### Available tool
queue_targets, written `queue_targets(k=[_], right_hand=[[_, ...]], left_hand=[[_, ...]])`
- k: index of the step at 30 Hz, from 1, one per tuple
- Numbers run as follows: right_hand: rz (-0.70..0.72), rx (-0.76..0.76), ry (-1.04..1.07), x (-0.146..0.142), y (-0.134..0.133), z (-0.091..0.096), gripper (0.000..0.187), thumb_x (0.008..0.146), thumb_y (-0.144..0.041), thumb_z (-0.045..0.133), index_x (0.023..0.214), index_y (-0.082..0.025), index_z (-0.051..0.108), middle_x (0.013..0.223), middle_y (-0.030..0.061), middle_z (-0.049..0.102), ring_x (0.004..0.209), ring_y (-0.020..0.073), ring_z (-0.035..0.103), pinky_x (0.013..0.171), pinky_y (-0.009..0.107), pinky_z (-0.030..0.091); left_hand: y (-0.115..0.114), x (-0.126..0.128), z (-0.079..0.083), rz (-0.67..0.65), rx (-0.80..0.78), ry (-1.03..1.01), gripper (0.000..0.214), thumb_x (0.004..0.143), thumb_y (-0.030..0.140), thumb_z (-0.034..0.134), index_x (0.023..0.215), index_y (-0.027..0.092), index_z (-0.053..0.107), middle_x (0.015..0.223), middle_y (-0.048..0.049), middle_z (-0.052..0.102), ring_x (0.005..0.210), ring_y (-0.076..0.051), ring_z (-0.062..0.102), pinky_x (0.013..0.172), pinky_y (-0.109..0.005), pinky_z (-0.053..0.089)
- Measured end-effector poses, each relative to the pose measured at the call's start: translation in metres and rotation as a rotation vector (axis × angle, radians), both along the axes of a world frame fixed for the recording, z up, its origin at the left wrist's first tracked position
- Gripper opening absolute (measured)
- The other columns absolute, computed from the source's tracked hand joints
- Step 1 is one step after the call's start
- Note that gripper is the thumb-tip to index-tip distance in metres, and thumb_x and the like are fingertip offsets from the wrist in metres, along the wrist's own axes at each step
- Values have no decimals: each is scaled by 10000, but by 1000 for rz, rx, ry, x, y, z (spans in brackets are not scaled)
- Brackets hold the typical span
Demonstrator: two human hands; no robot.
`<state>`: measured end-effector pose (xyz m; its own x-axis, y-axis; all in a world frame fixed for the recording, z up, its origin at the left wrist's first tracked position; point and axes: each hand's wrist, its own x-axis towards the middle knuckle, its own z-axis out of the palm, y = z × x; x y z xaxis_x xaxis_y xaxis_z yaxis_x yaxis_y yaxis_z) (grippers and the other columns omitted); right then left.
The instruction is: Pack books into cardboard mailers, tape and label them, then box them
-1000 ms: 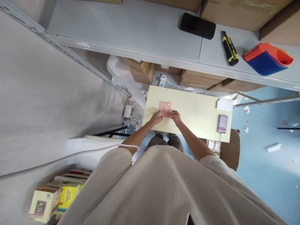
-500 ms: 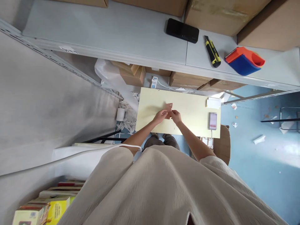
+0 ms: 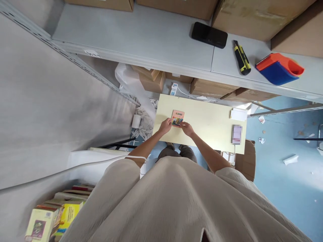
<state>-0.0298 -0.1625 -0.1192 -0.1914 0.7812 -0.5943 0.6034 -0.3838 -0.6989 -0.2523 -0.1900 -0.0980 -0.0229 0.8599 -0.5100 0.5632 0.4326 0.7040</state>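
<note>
A small pink book [image 3: 178, 118] with a colourful cover picture lies face up on the pale yellow table [image 3: 209, 122]. My left hand [image 3: 165, 126] grips its near left edge. My right hand [image 3: 186, 127] pinches its near right corner. Both hands have their fingers closed on the book, close together over the table's left part.
A phone [image 3: 236, 134] and a white pad [image 3: 238, 114] lie at the table's right end. On the grey shelf [image 3: 141, 37] above lie a black phone [image 3: 209, 35], a yellow-black utility knife [image 3: 241, 57] and an orange-blue holder [image 3: 279, 68]. Cardboard boxes sit under the shelf; books [image 3: 47, 218] are stacked at the lower left.
The book showed its plain pink back, was lifted and turned on edge between both hands, and now lies with its pictured cover up.
</note>
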Motion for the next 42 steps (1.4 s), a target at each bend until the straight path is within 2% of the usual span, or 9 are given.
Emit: queue_targets(k=[3, 7, 11, 15, 19, 26, 31, 38, 42], right_hand=[[248, 116, -159, 1, -5, 4, 460, 1053, -328, 588, 1454, -217, 783, 1543, 157, 737, 1336, 307, 735, 1151, 432, 575], [643, 218, -358, 6, -17, 9, 676, 1063, -283, 564, 1736, -211, 557, 1853, 146, 445, 1669, 358, 442, 1345, 541, 395], [858, 243, -484, 7, -27, 9, 905, 1015, -271, 585, 1862, -153, 289, 1953, 153, 163, 1775, 384, 213, 1408, 600, 232], [866, 261, -541, -5, -20, 7, 978, 986, -274, 570, 1884, -159, 200, 1963, 130, 117, 1786, 416, 165, 1423, 642, 137], [848, 268, -514, -24, 3, 7, 1006, 977, -309, 572, 1891, -183, 172, 1965, 116, 105, 1784, 453, 149, 1416, 676, 116], [881, 255, -536, -65, 44, 4, 1027, 959, -315, 583, 1894, -226, 168, 1969, 88, 91, 1785, 444, 144, 1404, 694, 129], [896, 253, -554, -88, 62, 2, 1040, 943, -334, 598, 1892, -226, 186, 1970, 96, 80, 1781, 462, 147, 1396, 708, 142], [896, 261, -534, -101, 77, -1, 1082, 944, -381, 638, 1897, -265, 138, 1965, 97, 126, 1769, 473, 166, 1383, 718, 133], [890, 243, -550, -105, 80, -2, 1022, 964, -352, 617, 1890, -245, 199, 1968, 96, 119, 1765, 450, 180, 1391, 690, 150]], left_hand=[[-7, 2, -2, -238, 57, 57, 508, 1044, 159, 533, 1526, 183, 692, 1553, -170, 746, 1433, -311, 721, 1205, -419, 574], [-17, 3, -7, -557, 125, 179, 564, 1018, 135, 527, 1562, 193, 667, 1669, -173, 658, 1590, -309, 595, 1332, -460, 452], [-23, 0, -12, -651, 117, 277, 698, 1024, 147, 518, 1718, 219, 523, 1823, -174, 489, 1740, -309, 390, 1427, -563, 265], [-20, -4, -16, -635, 105, 320, 810, 1011, 159, 522, 1809, 214, 399, 1884, -189, 369, 1775, -342, 310, 1442, -622, 175], [-10, -15, -18, -576, 108, 329, 894, 984, 158, 535, 1851, 197, 321, 1885, -210, 356, 1775, -378, 300, 1440, -667, 156], [17, -41, -16, -508, 58, 403, 873, 984, 146, 520, 1838, 120, 343, 1899, -237, 303, 1779, -385, 283, 1442, -668, 154], [36, -55, -20, -449, 33, 412, 908, 982, 169, 562, 1856, 170, 316, 1899, -220, 313, 1774, -386, 293, 1435, -658, 195], [49, -68, -21, -435, 35, 410, 916, 991, 211, 628, 1853, 188, 320, 1893, -228, 328, 1770, -383, 299, 1433, -644, 211], [53, -74, -20, -461, 14, 395, 904, 980, 178, 621, 1840, 175, 342, 1894, -228, 326, 1773, -374, 292, 1438, -623, 211]])
